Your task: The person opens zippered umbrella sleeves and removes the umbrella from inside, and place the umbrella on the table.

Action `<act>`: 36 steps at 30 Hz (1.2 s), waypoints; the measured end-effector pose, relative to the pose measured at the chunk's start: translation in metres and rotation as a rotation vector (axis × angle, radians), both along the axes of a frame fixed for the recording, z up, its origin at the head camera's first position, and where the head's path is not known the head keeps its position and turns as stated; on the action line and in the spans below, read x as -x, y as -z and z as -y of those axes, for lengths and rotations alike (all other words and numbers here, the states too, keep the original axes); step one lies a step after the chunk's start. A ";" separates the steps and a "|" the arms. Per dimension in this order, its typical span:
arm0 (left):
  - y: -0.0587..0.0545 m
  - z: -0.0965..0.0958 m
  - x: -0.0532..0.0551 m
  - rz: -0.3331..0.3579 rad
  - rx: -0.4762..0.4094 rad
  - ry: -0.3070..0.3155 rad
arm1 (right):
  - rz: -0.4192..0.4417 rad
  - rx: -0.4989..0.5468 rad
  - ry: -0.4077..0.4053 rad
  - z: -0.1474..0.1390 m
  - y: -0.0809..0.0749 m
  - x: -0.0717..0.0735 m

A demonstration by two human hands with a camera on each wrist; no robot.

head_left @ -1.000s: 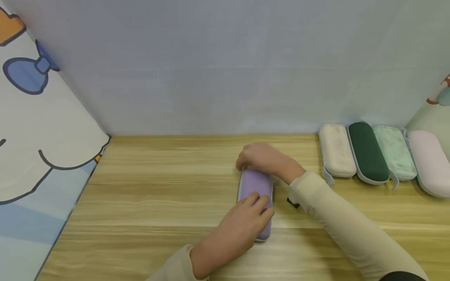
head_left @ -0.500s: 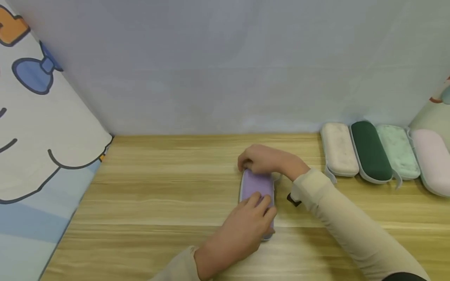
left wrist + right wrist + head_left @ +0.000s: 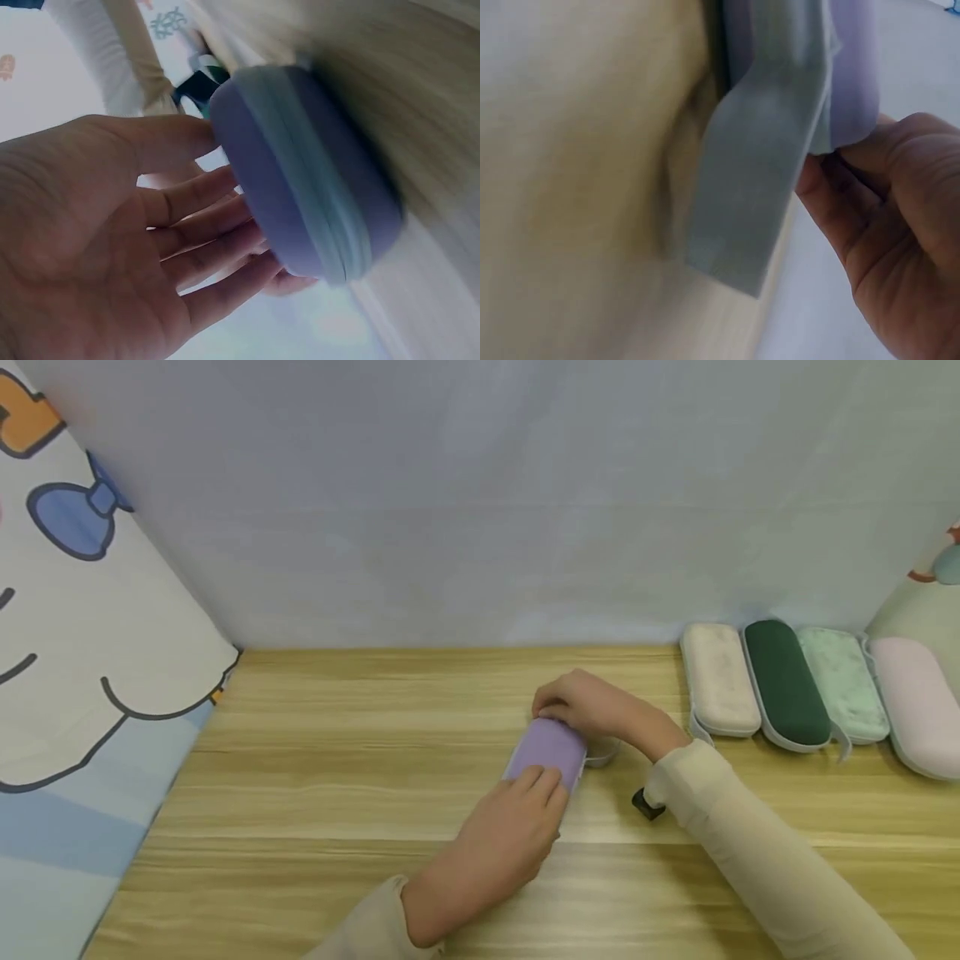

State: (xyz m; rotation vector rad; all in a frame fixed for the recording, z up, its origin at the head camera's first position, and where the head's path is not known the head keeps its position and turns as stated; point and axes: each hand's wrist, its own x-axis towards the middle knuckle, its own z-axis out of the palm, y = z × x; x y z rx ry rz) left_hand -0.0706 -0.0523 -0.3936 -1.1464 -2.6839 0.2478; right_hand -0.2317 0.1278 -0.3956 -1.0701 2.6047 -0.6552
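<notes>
A purple hard-shell zippered case (image 3: pixel 547 746) lies on the wooden table in the head view, its far end angled right. My left hand (image 3: pixel 495 839) rests on the near part of its lid. In the left wrist view, the fingers of that hand reach fairly straight across the case (image 3: pixel 259 191), and the thumb touches its edge. At the far end, my right hand (image 3: pixel 592 703) pinches at the zipper seam with thumb and forefinger; any zipper pull is hidden by the fingertips. A grey strap (image 3: pixel 746 165) loops off the case's side, close to the right hand.
At the back right, several similar cases stand in a row: cream (image 3: pixel 722 681), dark green (image 3: pixel 787 685), mottled mint (image 3: pixel 843 685) and pale pink (image 3: pixel 915 706). A pale grey wall sheet (image 3: pixel 450 527) rises behind the table (image 3: pixel 337 760), and a cartoon-printed sheet (image 3: pixel 112 610) borders the left.
The far end of the purple case has swung to the right, so the case now lies slanted. My right hand has moved right with it, while the left hand stays on the lid.
</notes>
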 end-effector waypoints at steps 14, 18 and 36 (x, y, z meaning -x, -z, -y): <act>0.009 -0.002 0.009 -0.061 -0.063 -0.045 | 0.046 0.136 0.210 -0.034 0.020 -0.028; 0.009 -0.003 0.008 -0.033 -0.080 -0.074 | 0.060 0.162 0.249 -0.036 0.026 -0.033; 0.009 0.003 0.009 0.070 -0.141 -0.253 | 0.137 0.184 0.218 -0.050 0.023 -0.031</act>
